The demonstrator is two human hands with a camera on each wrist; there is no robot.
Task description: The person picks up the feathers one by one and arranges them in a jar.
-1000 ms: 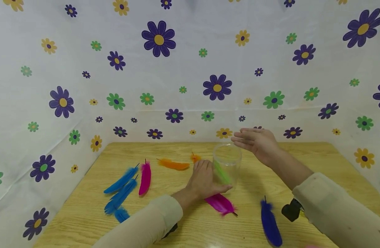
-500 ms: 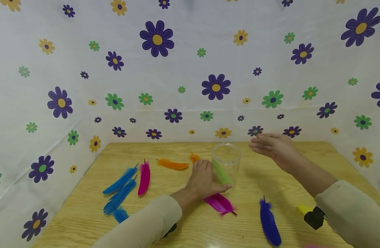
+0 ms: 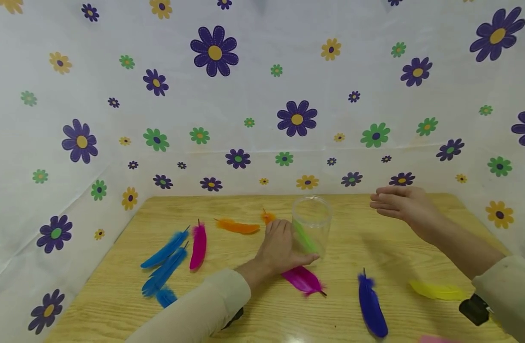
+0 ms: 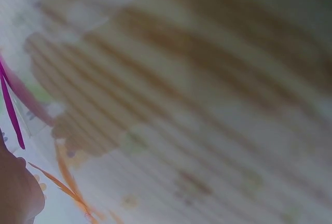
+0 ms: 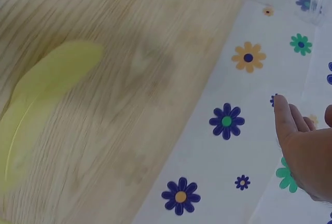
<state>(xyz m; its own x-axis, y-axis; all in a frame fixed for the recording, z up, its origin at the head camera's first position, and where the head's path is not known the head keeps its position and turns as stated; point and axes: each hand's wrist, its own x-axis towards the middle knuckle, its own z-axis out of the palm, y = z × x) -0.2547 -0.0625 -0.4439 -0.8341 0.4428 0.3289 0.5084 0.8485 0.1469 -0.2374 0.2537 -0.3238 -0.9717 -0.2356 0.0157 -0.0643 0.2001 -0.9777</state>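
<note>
Gripping jar (image 3: 317, 228) with left hand (image 3: 279, 242), drawing straight-fingered right hand (image 3: 409, 207) toward right edge of bench (image 3: 331, 321), leaving green feather (image 3: 305, 238) inside.

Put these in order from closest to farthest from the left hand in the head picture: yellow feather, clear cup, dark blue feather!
1. The clear cup: right up against the left hand, on its right.
2. The dark blue feather: to the right, closer to the person.
3. The yellow feather: farthest right of the three.
</note>
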